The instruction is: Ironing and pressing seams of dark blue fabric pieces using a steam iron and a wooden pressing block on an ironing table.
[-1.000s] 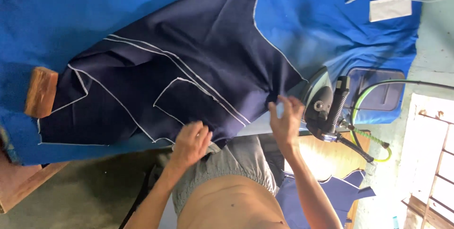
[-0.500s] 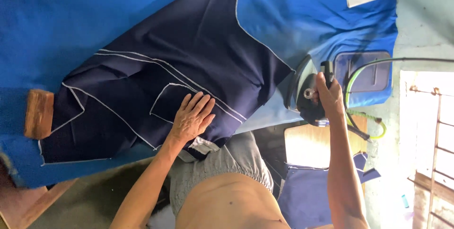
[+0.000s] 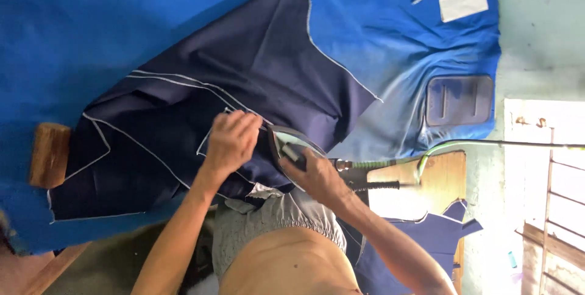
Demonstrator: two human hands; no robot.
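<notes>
right hand [image 3: 317, 176] brought iron [image 3: 291, 147] onto navy fabric [image 3: 244, 88] | left hand [image 3: 231, 139] flat beside

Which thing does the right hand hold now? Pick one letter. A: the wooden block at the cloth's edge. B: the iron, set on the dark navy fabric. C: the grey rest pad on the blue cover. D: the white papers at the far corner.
B: the right hand has its grip on the handle of the iron, which sits on the dark navy fabric, while the left hand presses the cloth beside it.
</notes>
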